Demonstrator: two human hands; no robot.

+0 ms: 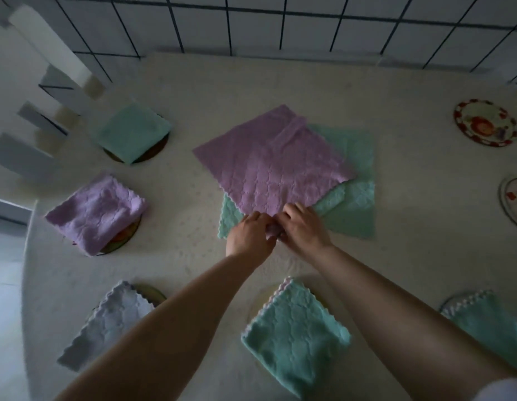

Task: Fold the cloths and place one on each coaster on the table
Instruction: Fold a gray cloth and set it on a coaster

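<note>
Cloth in purple [268, 166] lies spread flat at mid-table on top of a green cloth [355, 204], and its near corner is pinched by both hands, the left hand [250, 234] and right hand [302, 227] curled together on that corner; a first fold appears to be starting. Five coasters are judged already served: a folded green cloth [134, 133] at far left, a folded purple one [96, 211] below it, a pale one [109, 319] at near left, a green one [294, 334] near the middle front, and another green [488, 322] at near right, partly cut by the frame edge. Coaster rims show beneath most of these. Two coasters are seen bare at the right: one patterned [484, 123] and one [512, 201] at the edge. Two cloths are thus left to be folded, matching those two bare coasters. The table [396, 270] is covered in a pale surface
</note>
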